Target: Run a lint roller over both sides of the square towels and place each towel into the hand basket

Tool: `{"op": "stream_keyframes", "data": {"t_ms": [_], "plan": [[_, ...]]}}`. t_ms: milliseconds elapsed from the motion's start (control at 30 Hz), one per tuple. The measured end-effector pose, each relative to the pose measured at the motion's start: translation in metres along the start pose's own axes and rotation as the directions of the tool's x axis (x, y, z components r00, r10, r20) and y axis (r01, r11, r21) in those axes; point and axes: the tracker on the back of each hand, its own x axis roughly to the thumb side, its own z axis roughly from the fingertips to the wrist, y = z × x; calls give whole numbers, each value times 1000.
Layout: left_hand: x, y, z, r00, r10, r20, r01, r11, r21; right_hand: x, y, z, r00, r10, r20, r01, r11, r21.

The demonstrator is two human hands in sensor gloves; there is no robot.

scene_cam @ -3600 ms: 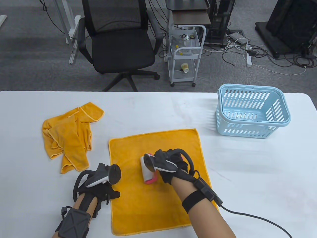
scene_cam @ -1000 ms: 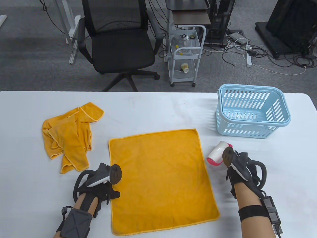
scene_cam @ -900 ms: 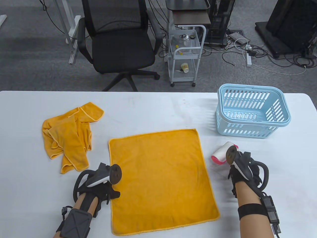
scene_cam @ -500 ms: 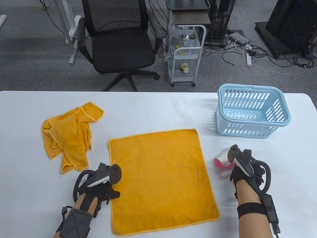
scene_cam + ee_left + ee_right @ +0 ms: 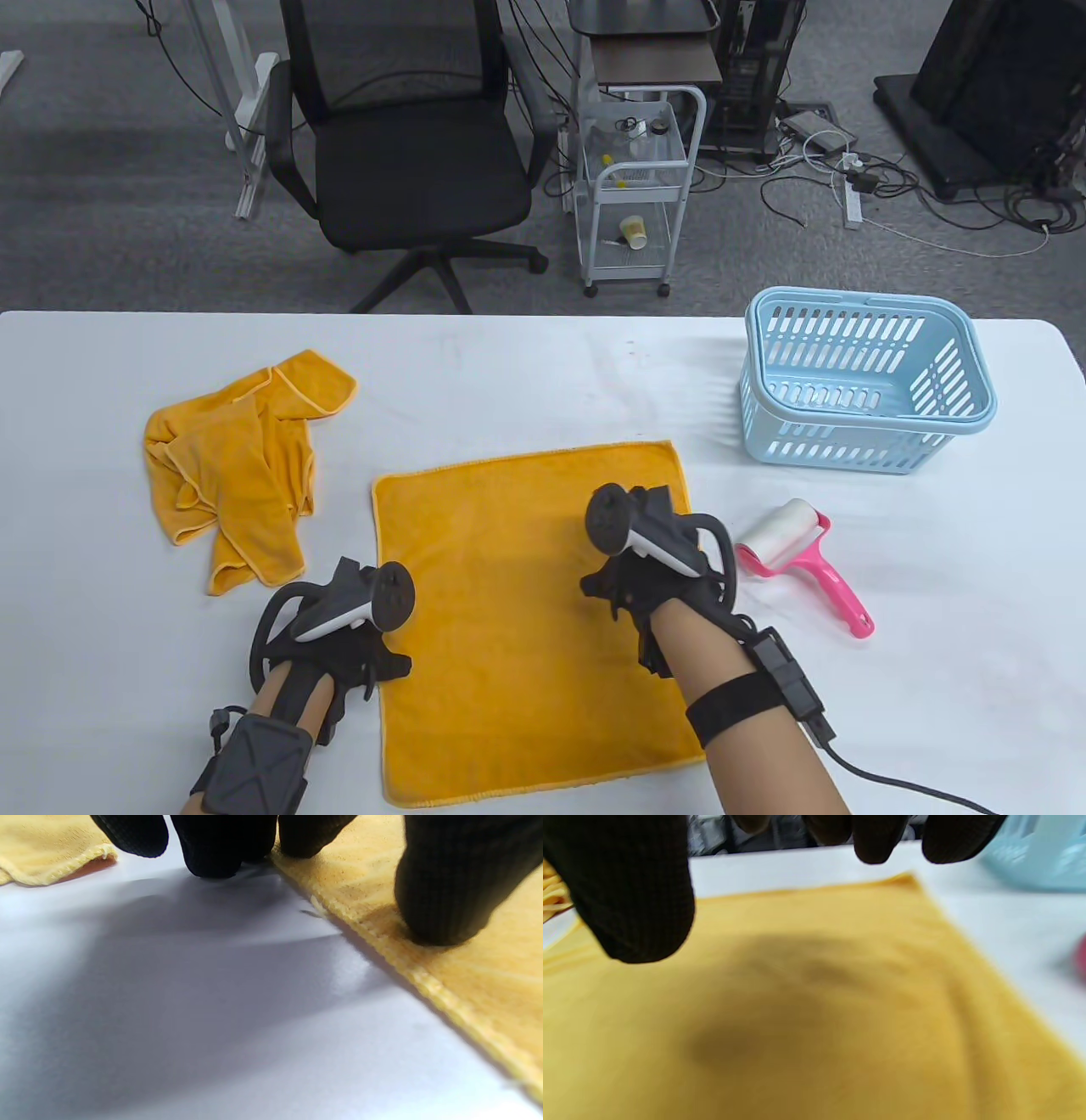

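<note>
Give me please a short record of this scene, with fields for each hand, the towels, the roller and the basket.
left hand: fingertips press the flat towel's left edge
right hand: above the flat towel, holds nothing
flat towel: spread on the table
crumpled towel: far left, untouched
lint roller: lying on the table, right of the flat towel
basket: no towel inside

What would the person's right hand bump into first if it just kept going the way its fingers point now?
Probably only the spread towel under it. The right hand hovers over that towel, fingers pointing towards its far edge; beyond lies bare table. How high the hand is remains unclear.
</note>
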Motion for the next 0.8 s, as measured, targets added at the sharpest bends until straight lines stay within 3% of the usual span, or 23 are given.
{"op": "stream_keyframes", "data": {"t_ms": [133, 300, 400, 533, 600, 667, 800], "plan": [[-2, 0, 0, 1000, 21, 9, -21, 1000, 1, 25, 28, -17, 995, 85, 43, -90, 987, 134], [-6, 0, 1, 999, 51, 20, -51, 999, -1, 23, 52, -31, 991, 130, 29, -133, 966, 222], [-9, 1, 1, 997, 70, 28, -70, 998, -7, 19, 44, -30, 994, 112, 9, -113, 992, 53], [-10, 1, 1, 996, 78, 32, -77, 997, -10, 16, 44, -33, 992, 126, -4, -126, 992, 31], [-10, 1, 2, 996, 79, 32, -79, 997, -11, 11, 36, -32, 989, 145, -20, -144, 989, 25], [-10, 1, 2, 996, 78, 32, -78, 997, -11, -1, 22, -28, 998, 42, -40, -42, 999, 5], [-9, 1, 2, 997, 73, 29, -73, 997, -11, -40, -34, -13, 982, -162, -99, 144, 976, -166]]}}
